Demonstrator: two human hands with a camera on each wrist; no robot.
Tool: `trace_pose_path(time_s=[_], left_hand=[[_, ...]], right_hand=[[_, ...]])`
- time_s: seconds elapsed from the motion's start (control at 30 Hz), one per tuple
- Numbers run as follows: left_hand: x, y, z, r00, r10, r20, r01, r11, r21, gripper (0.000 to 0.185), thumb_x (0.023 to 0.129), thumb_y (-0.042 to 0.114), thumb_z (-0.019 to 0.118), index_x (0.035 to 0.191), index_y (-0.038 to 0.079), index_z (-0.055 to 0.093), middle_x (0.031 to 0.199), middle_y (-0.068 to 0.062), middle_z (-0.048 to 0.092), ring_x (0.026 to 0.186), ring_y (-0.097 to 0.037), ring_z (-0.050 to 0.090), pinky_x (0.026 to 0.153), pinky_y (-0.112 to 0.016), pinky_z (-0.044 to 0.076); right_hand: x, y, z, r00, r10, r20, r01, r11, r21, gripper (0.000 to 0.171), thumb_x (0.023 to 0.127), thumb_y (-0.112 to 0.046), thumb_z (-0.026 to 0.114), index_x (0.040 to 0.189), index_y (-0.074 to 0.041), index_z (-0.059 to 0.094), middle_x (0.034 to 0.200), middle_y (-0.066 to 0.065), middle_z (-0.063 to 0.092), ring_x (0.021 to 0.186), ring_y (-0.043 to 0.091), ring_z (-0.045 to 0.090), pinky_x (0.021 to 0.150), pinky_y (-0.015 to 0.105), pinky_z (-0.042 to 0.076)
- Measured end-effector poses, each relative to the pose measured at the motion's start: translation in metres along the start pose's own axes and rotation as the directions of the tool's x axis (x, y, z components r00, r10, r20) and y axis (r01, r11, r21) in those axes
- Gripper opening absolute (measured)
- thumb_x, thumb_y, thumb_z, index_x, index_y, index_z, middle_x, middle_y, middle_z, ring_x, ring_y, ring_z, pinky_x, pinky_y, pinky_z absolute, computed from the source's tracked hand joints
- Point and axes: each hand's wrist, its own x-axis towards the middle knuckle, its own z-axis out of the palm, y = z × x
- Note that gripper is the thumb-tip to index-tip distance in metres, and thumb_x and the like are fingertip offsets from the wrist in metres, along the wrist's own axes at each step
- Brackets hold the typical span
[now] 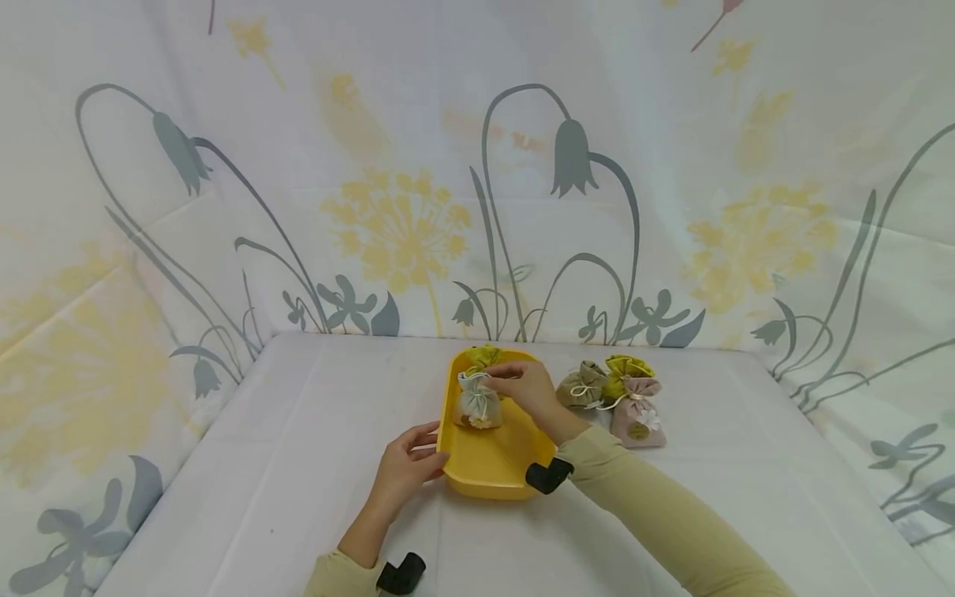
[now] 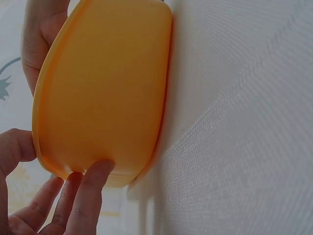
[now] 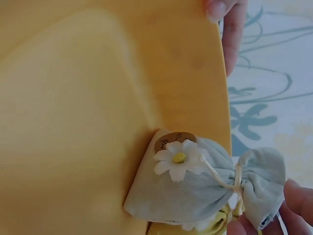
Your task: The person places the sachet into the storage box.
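Note:
A pale grey-blue drawstring pouch [image 1: 480,404] with a white cloth flower [image 3: 177,159] stands inside the yellow tray [image 1: 492,460], against its left wall. My right hand [image 1: 528,388] pinches the gathered top of this pouch between thumb and fingers. Behind it in the tray is a yellow-green pouch [image 1: 483,356], mostly hidden in the right wrist view. At the tray's left side my left hand [image 1: 406,464] holds the rim. Its thumb lies at the edge and its fingers [image 2: 93,191] press the outer wall.
Right of the tray several more pouches stand close together on the white-covered table [image 1: 313,439]: a brown one [image 1: 582,385], a yellow-green one [image 1: 625,373] and a pink one [image 1: 638,419] with a white flower. A flower-printed cloth [image 1: 448,124] hangs behind the table.

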Motion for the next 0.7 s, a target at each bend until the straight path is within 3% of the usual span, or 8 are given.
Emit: trace_pose_path(time_s=[0.2, 0.4, 0.7], left_hand=[[0.000, -0.001, 0.001, 1.000, -0.003, -0.012, 0.004, 1.000, 0.011, 0.049, 0.083, 0.005, 0.068, 0.129, 0.000, 0.052, 0.115, -0.020, 0.056, 0.098, -0.028, 0.061, 0.071, -0.033, 0.056], [0.000, 0.000, 0.001, 1.000, -0.005, -0.009, 0.005, 1.000, 0.015, 0.049, 0.083, 0.006, 0.068, 0.129, 0.000, 0.052, 0.115, -0.020, 0.056, 0.098, -0.028, 0.061, 0.071, -0.033, 0.056], [-0.002, 0.002, 0.000, 1.000, -0.008, -0.003, 0.008, 1.000, 0.004, 0.049, 0.083, 0.006, 0.068, 0.129, 0.000, 0.051, 0.116, -0.021, 0.055, 0.098, -0.028, 0.061, 0.072, -0.033, 0.056]], right_hand=[[-0.009, -0.003, -0.007, 1.000, -0.010, 0.004, 0.010, 1.000, 0.027, 0.021, 0.081, -0.012, 0.072, 0.099, -0.001, 0.071, 0.097, 0.007, 0.067, 0.083, 0.019, 0.062, 0.083, 0.039, 0.051], [-0.016, -0.003, -0.010, 1.000, 0.015, 0.000, -0.015, 1.000, 0.002, 0.024, 0.081, -0.015, 0.073, 0.101, -0.002, 0.071, 0.105, 0.007, 0.067, 0.095, 0.022, 0.061, 0.089, 0.041, 0.048], [-0.029, 0.003, -0.018, 1.000, 0.025, -0.014, -0.025, 1.000, -0.001, 0.022, 0.081, -0.015, 0.073, 0.100, -0.005, 0.072, 0.098, 0.005, 0.069, 0.097, 0.022, 0.060, 0.089, 0.041, 0.048]])
